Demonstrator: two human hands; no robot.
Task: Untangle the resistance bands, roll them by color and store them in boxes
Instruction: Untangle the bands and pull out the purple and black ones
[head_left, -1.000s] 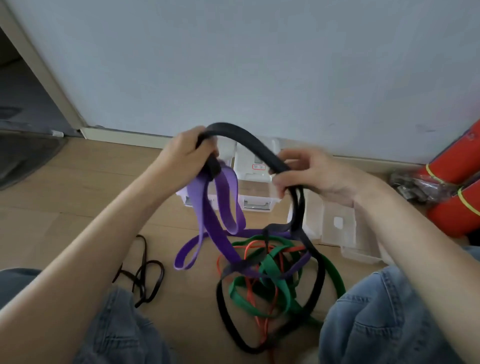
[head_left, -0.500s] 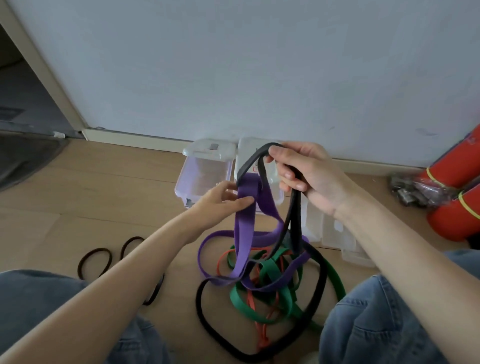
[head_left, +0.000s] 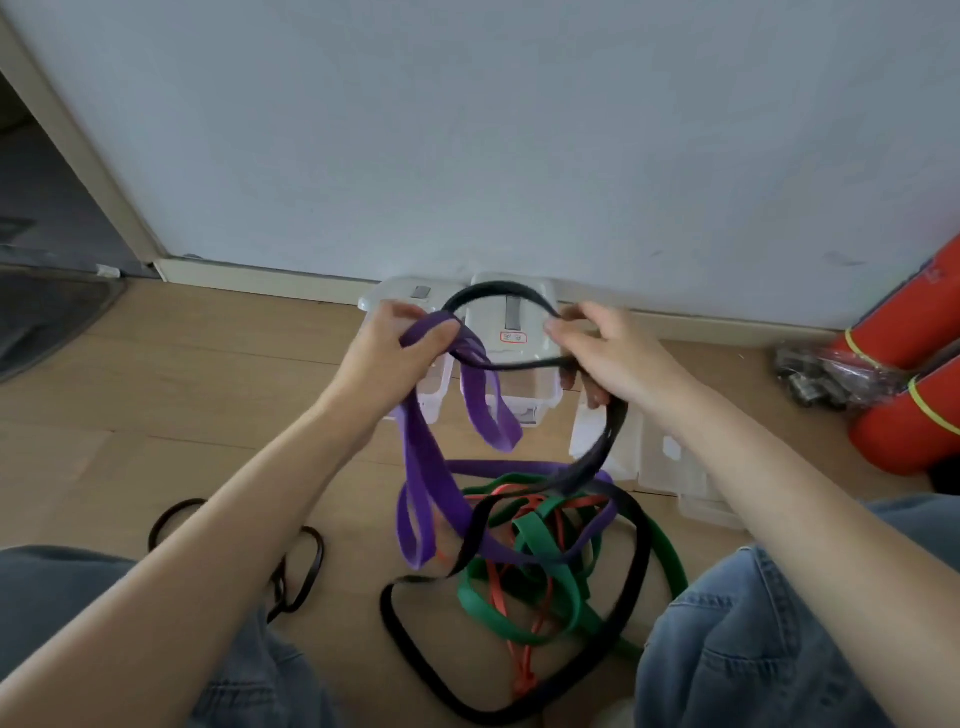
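- Black band (head_left: 498, 291) is up off the floor, arching between my two hands in front of the boxes, and I can follow it down from the right hand into the heap below.
- My left hand (head_left: 395, 358) has fingers and thumb curled round the purple band (head_left: 426, 467), pinching it near the top where it meets the black one; two purple loops hang down from that grip.
- My right hand (head_left: 608, 353) is curled round the black band, thumb and forefinger pinched on the upper arc, the lower fingers wrapped on the part that drops away.
- Below, on the wooden floor (head_left: 208, 395) between my knees, the tangle: green band (head_left: 540, 597), thin orange band (head_left: 524, 670), more purple and a big black loop, all crossing over each other.
- Just behind the hands, two clear boxes (head_left: 509, 374) stand against the skirting, side by side, lids on top as far as I can tell.
- To their right, near my right forearm, more clear plastic pieces (head_left: 670, 462) lie flat on the floor.
- Off to the left, partly behind my left forearm, thin dark loops (head_left: 306, 571) lie apart from the heap.
- Far right, red rolls (head_left: 904, 395) with yellow ties lean by the wall, with a crumpled clear bag (head_left: 821, 374) beside them.
- My jeans (head_left: 753, 649) frame the bottom of the view on both sides.
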